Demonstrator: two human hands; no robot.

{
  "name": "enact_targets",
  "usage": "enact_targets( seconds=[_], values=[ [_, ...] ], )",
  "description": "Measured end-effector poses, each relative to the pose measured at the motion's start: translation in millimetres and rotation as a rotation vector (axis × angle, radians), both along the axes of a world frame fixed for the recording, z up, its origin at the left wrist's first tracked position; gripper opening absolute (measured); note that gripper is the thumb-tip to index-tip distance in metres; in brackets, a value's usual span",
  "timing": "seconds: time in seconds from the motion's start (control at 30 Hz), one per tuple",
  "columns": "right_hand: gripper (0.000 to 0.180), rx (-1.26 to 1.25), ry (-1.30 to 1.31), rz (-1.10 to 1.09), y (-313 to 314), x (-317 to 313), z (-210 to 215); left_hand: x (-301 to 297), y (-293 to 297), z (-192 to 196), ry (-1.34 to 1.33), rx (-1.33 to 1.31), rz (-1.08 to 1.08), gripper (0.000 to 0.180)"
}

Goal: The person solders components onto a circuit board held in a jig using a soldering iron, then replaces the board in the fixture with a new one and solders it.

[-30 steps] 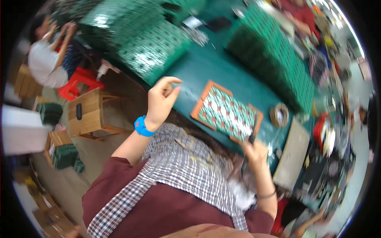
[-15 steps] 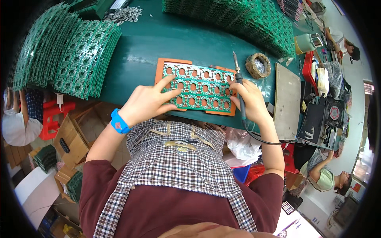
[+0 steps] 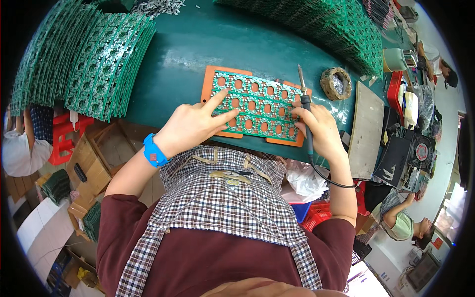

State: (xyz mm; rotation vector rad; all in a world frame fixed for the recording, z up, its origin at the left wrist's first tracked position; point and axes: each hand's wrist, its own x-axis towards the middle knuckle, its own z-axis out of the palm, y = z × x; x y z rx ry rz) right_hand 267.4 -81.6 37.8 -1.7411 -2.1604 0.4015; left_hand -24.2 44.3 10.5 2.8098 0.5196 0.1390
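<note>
A green circuit board panel [image 3: 258, 111] with rows of round holes lies on an orange fixture plate [image 3: 208, 85] at the table's near edge. Fingers apart, my left hand [image 3: 194, 123] rests its fingertips on the panel's left part and grips nothing. At the right end, my right hand [image 3: 320, 127] touches the panel's edge with its fingertips. That hand also holds a soldering iron [image 3: 307, 119], its metal tip pointing away from me, above the plate's right side. The iron's cord [image 3: 330, 183] runs down across my right forearm.
Stacked green panels [image 3: 101, 67] stand at the left, and more panels [image 3: 326, 29] fill the far side. A round pot of solder-coloured material [image 3: 336, 83] sits right of the iron, beside a grey board [image 3: 366, 129]. Co-workers [image 3: 403, 220] are at the right.
The whole view has shifted a little, with the table things now further right. My left thumb has drawn in closer to its fingers. The right hand keeps its hold on the soldering iron.
</note>
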Motion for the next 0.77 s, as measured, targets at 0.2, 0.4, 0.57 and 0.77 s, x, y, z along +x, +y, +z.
enact_targets(
  seconds=[0.2,0.4,0.57,0.77],
  values=[
    [0.03,0.047,-0.053,0.027,7.3,-6.1,1.6,0.3,2.7,2.6,0.018,0.021,-0.016,0.041],
    [0.023,-0.002,-0.031,0.027,10.7,-12.7,0.4,-16.3,12.9,5.9,-0.075,-0.131,-0.009,0.041],
    [0.027,0.023,-0.073,0.024,15.5,-18.3,5.4,-19.3,16.5,5.5,-0.051,-0.128,-0.034,0.035],
    [0.031,-0.026,-0.026,-0.061,14.4,-22.1,11.1,-20.1,26.1,-0.3,-0.097,-0.184,-0.067,0.038]
  ],
)
